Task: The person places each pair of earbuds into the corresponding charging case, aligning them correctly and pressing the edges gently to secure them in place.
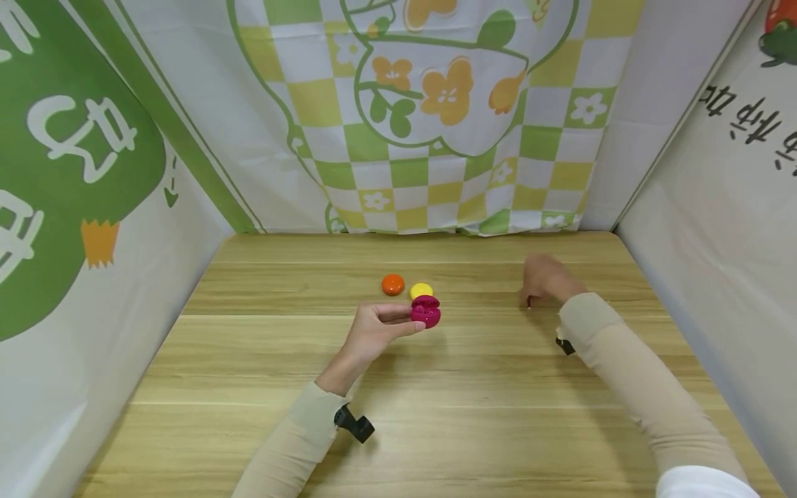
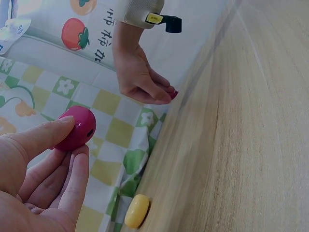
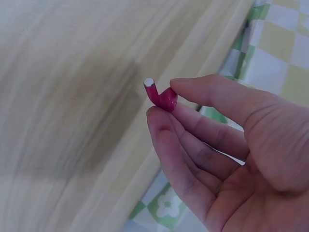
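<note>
My left hand [image 1: 373, 328] holds a magenta earbud case [image 1: 426, 318] between thumb and fingers, above the table. In the head view the case's lid stands raised; in the left wrist view the round magenta shell [image 2: 79, 129] shows a small dark port. Off to the right, my right hand [image 1: 548, 278] pinches a magenta earbud [image 3: 164, 98] between thumb and fingertips, its stem with a pale end sticking out. A yellow round case [image 1: 421, 291] lies just behind the magenta one, and an orange round case [image 1: 393, 284] lies to its left, both on the table.
The wooden table [image 1: 473, 415] has printed cloth walls around it: a checked curtain [image 1: 429, 173] at the back, a green and white one [image 1: 124, 290] at left, a white one [image 1: 703, 228] at right. Small black wrist devices [image 1: 355, 423] sit on both sleeves.
</note>
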Available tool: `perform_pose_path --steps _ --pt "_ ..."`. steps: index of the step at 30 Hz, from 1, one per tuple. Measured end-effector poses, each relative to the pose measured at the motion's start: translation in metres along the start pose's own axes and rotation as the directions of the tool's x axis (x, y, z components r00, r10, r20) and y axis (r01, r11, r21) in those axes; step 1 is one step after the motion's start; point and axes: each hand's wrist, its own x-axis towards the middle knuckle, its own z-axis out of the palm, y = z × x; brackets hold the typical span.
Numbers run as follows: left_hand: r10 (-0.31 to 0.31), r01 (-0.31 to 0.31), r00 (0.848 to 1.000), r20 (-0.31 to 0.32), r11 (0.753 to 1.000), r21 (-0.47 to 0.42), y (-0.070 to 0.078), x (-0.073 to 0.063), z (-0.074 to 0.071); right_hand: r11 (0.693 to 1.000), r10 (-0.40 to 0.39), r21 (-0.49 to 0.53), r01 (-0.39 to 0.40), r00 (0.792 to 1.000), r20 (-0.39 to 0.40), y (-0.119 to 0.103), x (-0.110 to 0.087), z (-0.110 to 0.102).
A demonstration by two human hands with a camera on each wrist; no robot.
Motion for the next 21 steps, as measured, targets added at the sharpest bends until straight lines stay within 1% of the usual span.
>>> perform_pose_path --steps 4,10,14,21 --pt "0.001 -0.001 1.0 0.0 1.0 -0.002 -0.001 0.0 0.0 0.999 -0.034 0.013 0.035 0.999 -0.015 -0.001 -0.004 -0.008" --pt "0.001 -0.001 1.0 0.005 1.0 -0.003 -0.002 0.0 0.001 0.993 -0.101 0.063 0.103 0.994 -0.043 -0.011 -0.015 -0.025" --pt "0.003 -0.003 1.0 0.004 1.0 -0.001 -0.002 0.0 0.001 0.983 -0.159 0.084 0.166 0.984 -0.084 -0.017 -0.02 -0.035" --pt "0.005 -0.005 1.0 0.01 1.0 -0.02 -0.001 -0.001 0.001 0.958 -0.242 0.112 0.262 0.955 -0.17 -0.037 -0.032 -0.051"
